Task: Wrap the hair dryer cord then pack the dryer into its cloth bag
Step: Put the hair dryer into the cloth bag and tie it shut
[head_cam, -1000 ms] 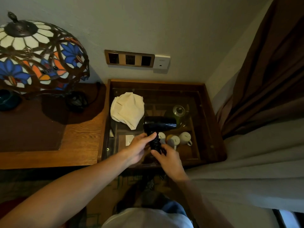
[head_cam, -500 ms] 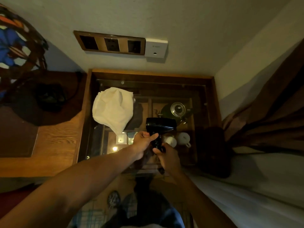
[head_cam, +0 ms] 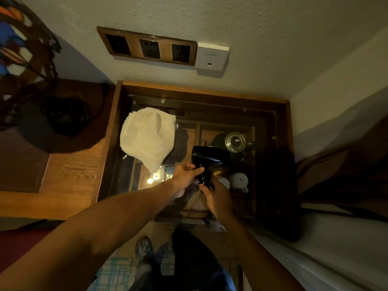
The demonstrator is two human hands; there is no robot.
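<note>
Up and to the left of both grips, the cream cloth bag [head_cam: 148,138] lies slumped on the glass tabletop [head_cam: 212,120], well apart from them. Nearer, the black hair dryer [head_cam: 210,157] is held with its barrel crosswise above the grips and its handle running down between them. Left hand [head_cam: 184,175] pinches the handle just under the barrel; right hand [head_cam: 216,199] is closed lower down on the coiled cord [head_cam: 204,181], whose plug end [head_cam: 206,219] dangles below. The left grip is nearer the bag.
</note>
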